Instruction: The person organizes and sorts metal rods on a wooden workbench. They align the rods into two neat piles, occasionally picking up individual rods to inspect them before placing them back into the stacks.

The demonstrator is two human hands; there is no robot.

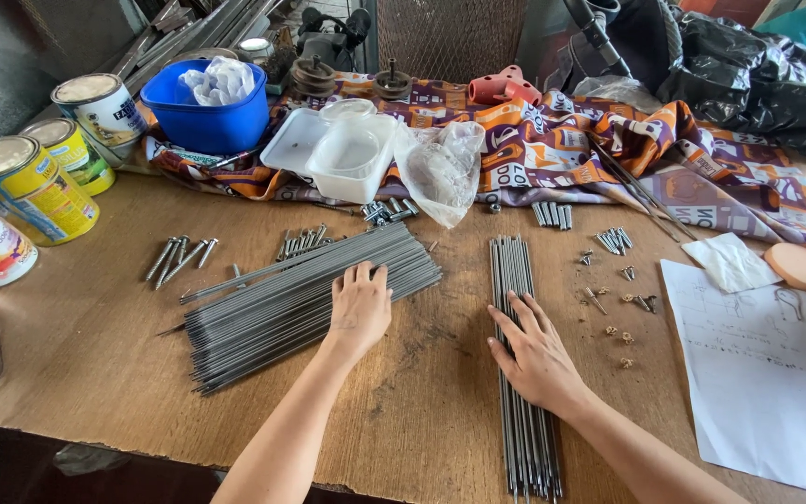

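The left hand (359, 308) is lying palm down, fingers flat and close together, pressing on a large fanned pile of thin grey metal rods (300, 301) that is slanting across the middle of the wooden table (95, 364). The right hand (534, 350) is resting palm down with its fingers spread, lying on a second, narrower bundle of rods (518, 355) that is running straight toward the near edge of the table. Neither hand is gripping anything; both are simply lying flat on the rods, and the two piles are sitting apart with bare wood between them.

A blue plastic tub (205, 107) at the back is holding crumpled white plastic. Beside it, a clear plastic box (333, 149) with its lid open is showing nothing I can make out inside, and a clear plastic bag (440, 168) is slumping next to it. Four paint tins (20, 187) are standing closed along the left edge.

Roughly five long bolts (179, 257) are lying loose left of the big pile, and smaller bolts are clustering near the patterned cloth (590, 140). A white sheet of paper (757, 373) is lying on the right.
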